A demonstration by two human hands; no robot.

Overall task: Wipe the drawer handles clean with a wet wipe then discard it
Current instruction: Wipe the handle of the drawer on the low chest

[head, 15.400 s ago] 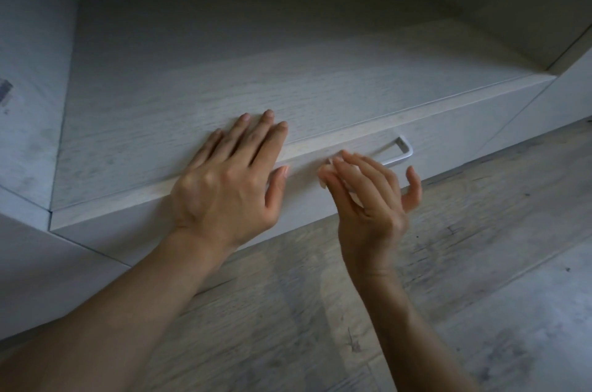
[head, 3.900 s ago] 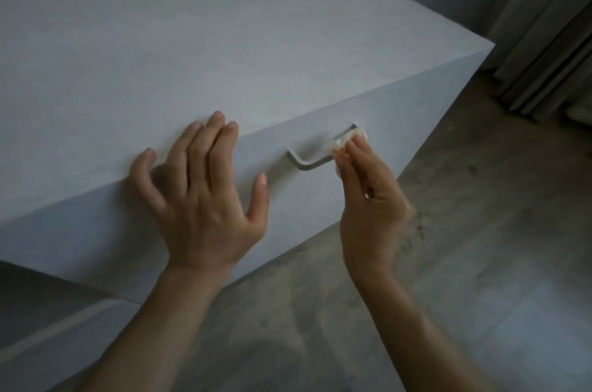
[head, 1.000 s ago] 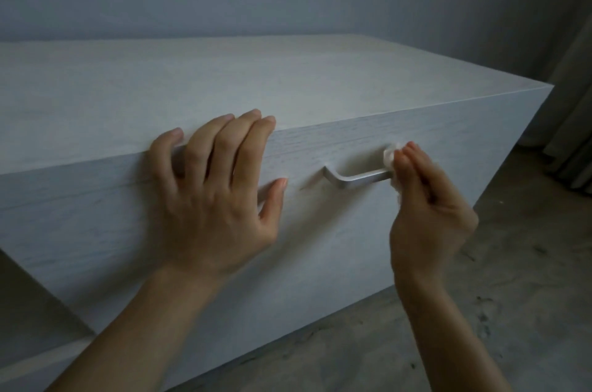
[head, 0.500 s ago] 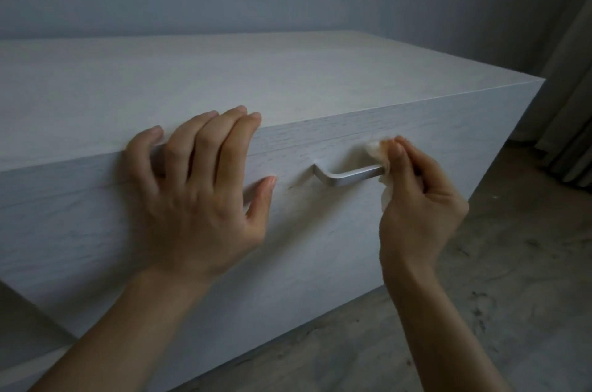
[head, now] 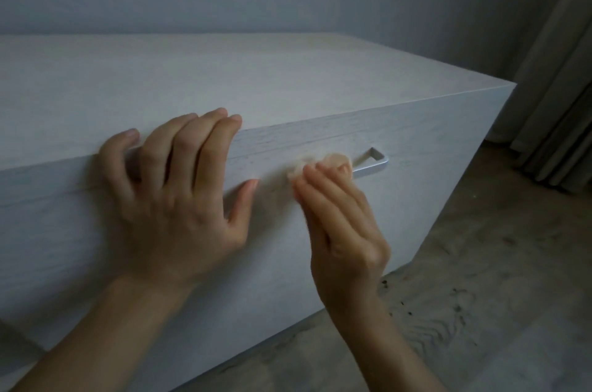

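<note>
Wet wipe (head: 297, 170), small, white, crumpled, pinched by the right hand (head: 346, 231) on the left part of the silver metal bar handle (head: 373, 165). The left hand (head: 179, 199), fingers extended, braces the pale wooden drawer front (head: 416, 199). Good wiping probably wraps the bar, end to end.

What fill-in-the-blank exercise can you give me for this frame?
1. The right hand holds the wet wipe against the handle, whose ____ end is uncovered.
2. The left hand rests spread on the drawer unit and holds ____.
3. Right of the unit hangs a ____.
Missing words: right; nothing; curtain.
</note>
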